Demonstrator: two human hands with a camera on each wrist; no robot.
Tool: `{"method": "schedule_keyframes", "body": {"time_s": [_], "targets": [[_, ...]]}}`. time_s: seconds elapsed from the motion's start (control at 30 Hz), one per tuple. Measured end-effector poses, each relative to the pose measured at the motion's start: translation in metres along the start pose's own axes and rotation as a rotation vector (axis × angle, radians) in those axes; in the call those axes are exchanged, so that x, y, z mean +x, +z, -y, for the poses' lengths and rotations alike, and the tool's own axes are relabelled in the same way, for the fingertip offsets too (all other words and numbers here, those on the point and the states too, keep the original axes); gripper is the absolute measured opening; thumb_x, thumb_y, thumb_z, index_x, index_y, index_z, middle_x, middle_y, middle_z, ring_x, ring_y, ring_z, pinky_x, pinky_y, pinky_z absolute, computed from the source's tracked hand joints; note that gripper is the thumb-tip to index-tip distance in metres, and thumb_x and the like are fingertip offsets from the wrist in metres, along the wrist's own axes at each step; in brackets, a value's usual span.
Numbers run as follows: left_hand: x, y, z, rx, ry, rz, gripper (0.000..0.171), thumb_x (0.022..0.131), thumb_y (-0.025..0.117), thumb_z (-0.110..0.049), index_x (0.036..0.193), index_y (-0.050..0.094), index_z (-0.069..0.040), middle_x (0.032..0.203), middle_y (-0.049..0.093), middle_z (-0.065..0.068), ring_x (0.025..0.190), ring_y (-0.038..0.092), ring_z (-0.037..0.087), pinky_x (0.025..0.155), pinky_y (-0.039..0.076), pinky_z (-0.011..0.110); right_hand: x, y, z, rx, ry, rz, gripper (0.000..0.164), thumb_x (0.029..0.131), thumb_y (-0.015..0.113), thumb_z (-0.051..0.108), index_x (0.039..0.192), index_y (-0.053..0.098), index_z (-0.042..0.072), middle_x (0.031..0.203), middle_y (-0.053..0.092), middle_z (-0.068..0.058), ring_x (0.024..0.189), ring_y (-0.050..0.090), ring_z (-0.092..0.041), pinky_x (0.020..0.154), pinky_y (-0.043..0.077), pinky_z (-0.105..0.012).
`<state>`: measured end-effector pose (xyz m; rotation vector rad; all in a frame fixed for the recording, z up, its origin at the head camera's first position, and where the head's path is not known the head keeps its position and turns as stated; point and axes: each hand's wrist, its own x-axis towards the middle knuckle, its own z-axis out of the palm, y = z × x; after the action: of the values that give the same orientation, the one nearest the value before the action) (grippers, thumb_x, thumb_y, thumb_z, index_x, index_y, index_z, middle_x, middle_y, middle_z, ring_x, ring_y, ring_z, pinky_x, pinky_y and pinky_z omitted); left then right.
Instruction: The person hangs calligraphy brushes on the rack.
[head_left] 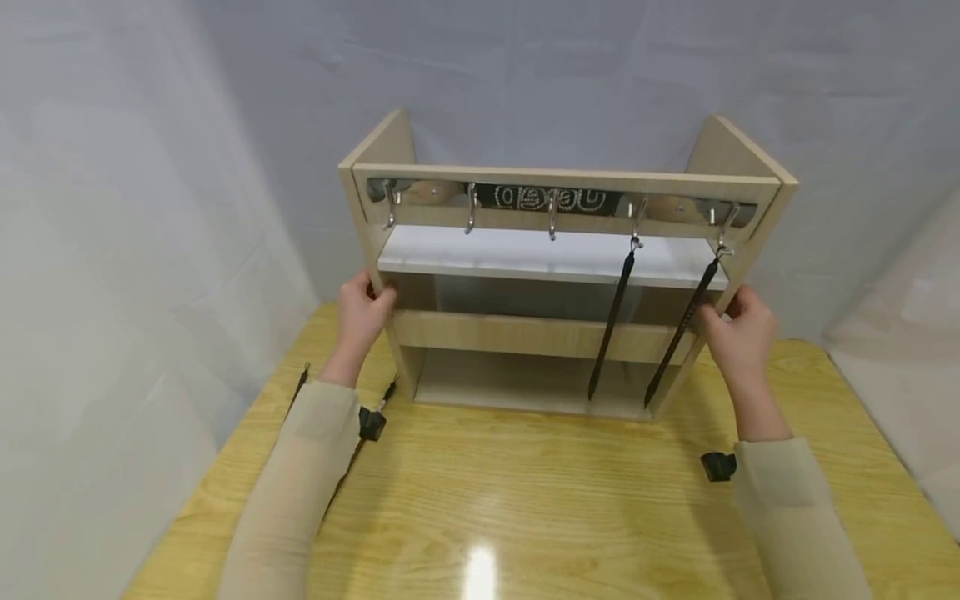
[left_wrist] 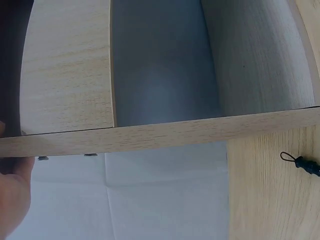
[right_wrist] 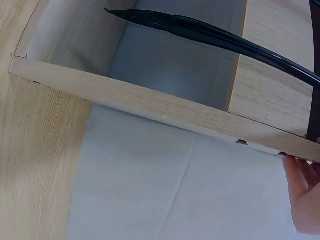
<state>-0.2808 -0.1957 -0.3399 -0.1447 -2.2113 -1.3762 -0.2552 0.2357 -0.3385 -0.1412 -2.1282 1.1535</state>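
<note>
A light wooden shelf unit stands on the table, with a metal rail of hooks across its upper front. My left hand grips the left side panel, thumb at the front edge. Opposite, my right hand holds the right side panel at about the same height; its fingers lie against the panel's outside. Two long thin black tools hang by cord loops from the two rightmost hooks: one black tool and another black tool beside the right panel. Their exact kind is unclear.
Two more slim black tools with loops lie on the table at the left, one dark tool by the edge and one looped tool partly behind my left sleeve. White cloth hangs around the wooden table.
</note>
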Motion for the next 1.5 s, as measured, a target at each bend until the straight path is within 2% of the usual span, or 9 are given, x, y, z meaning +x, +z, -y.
{"method": "schedule_keyframes", "body": {"time_s": [0.17,0.33,0.47,0.67,0.77,1.0,1.23,1.43,1.5], "targets": [[-0.002,0.000,0.000,-0.057,-0.017,0.022,0.024,0.078,0.052,0.002,0.100,0.055,0.012,0.101,0.057,0.027,0.097,0.055,0.034,0.077,0.049,0.040,0.001,0.000,-0.003,0.001,0.004,0.012,0.015,0.072,0.056,0.001,0.083,0.055,-0.009,0.079,0.061,-0.020,0.061,0.042,0.013,0.056,0.036,-0.009],[-0.006,-0.002,0.003,-0.164,0.033,0.046,0.028,0.081,0.055,0.002,0.107,0.054,0.011,0.109,0.054,0.026,0.109,0.048,0.032,0.087,0.042,0.041,0.003,-0.002,-0.005,-0.015,0.011,0.036,0.018,0.073,0.056,0.003,0.086,0.056,-0.009,0.083,0.061,-0.023,0.061,0.043,0.011,0.056,0.036,-0.010],[-0.012,-0.007,0.005,-0.217,0.045,0.087,0.038,0.082,0.056,0.002,0.120,0.049,0.007,0.118,0.050,0.024,0.114,0.044,0.030,0.090,0.040,0.038,0.003,-0.004,-0.006,-0.036,0.017,0.040,0.017,0.074,0.056,0.006,0.085,0.057,-0.007,0.078,0.063,-0.015,0.061,0.044,0.008,0.054,0.036,-0.011],[-0.025,-0.022,0.016,-0.179,-0.023,0.126,0.044,0.083,0.055,0.004,0.124,0.042,0.010,0.124,0.045,0.024,0.115,0.043,0.030,0.092,0.039,0.035,0.004,-0.006,-0.006,-0.021,0.020,0.040,0.017,0.074,0.056,0.005,0.086,0.056,-0.007,0.074,0.059,-0.006,0.062,0.044,0.008,0.055,0.036,-0.011],[-0.032,-0.032,0.022,-0.172,-0.054,0.134,0.041,0.084,0.053,0.004,0.124,0.042,0.010,0.125,0.045,0.023,0.116,0.042,0.030,0.094,0.037,0.036,0.003,-0.006,-0.006,-0.027,0.028,0.046,0.018,0.075,0.056,0.006,0.087,0.056,-0.007,0.077,0.059,-0.007,0.063,0.044,0.009,0.056,0.036,-0.011],[-0.048,-0.053,0.036,-0.094,-0.083,0.109,0.039,0.084,0.055,0.002,0.121,0.046,0.008,0.120,0.049,0.021,0.110,0.047,0.031,0.089,0.041,0.031,0.003,-0.004,-0.006,-0.037,0.020,0.049,0.020,0.076,0.055,0.006,0.091,0.056,-0.008,0.086,0.061,-0.021,0.065,0.042,0.010,0.057,0.035,-0.011],[-0.063,-0.066,0.058,-0.002,-0.109,0.101,0.037,0.085,0.056,-0.003,0.120,0.048,0.006,0.117,0.052,0.019,0.105,0.051,0.026,0.086,0.043,0.026,0.002,-0.003,-0.007,-0.031,0.011,0.026,0.019,0.075,0.055,0.005,0.089,0.057,-0.008,0.083,0.061,-0.020,0.063,0.042,0.010,0.056,0.035,-0.011],[-0.076,-0.075,0.074,0.071,-0.175,0.085,0.037,0.086,0.056,-0.008,0.120,0.049,0.004,0.115,0.054,0.018,0.102,0.052,0.019,0.090,0.040,0.035,0.002,-0.002,-0.008,-0.014,-0.011,0.003,0.018,0.074,0.055,0.003,0.088,0.057,-0.009,0.083,0.061,-0.020,0.064,0.042,0.012,0.057,0.035,-0.010],[-0.079,-0.078,0.077,0.081,-0.185,0.081,0.037,0.086,0.056,-0.008,0.120,0.048,0.004,0.115,0.054,0.019,0.103,0.052,0.024,0.090,0.040,0.039,0.002,-0.002,-0.008,-0.006,-0.009,0.002,0.019,0.074,0.055,0.003,0.088,0.057,-0.009,0.083,0.060,-0.019,0.065,0.042,0.012,0.057,0.035,-0.010]]}}
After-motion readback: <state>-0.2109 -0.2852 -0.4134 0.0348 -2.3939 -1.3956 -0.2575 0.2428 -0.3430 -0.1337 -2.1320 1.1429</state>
